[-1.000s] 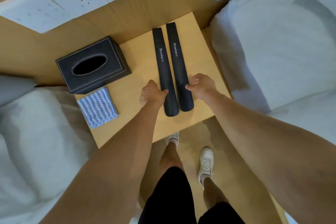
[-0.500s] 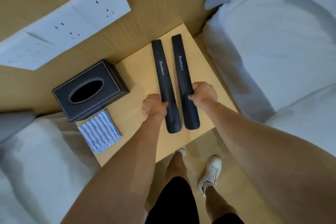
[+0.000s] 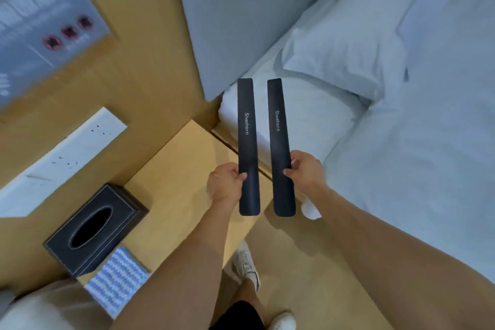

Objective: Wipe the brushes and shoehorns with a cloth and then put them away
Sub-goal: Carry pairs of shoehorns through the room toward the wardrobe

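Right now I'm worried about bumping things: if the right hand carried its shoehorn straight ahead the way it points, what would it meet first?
Probably the white bed. The right hand aims its shoehorn over the mattress edge toward the grey headboard; depth is unclear.

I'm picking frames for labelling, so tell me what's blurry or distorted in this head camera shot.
Head view: the grey wall panel with red dots at upper left is smeared by motion blur; the two black shoehorns, one in the left hand and one in the right hand, stay sharp enough to read; wide-angle bending tilts the white socket strip; lighting is soft, no glare.
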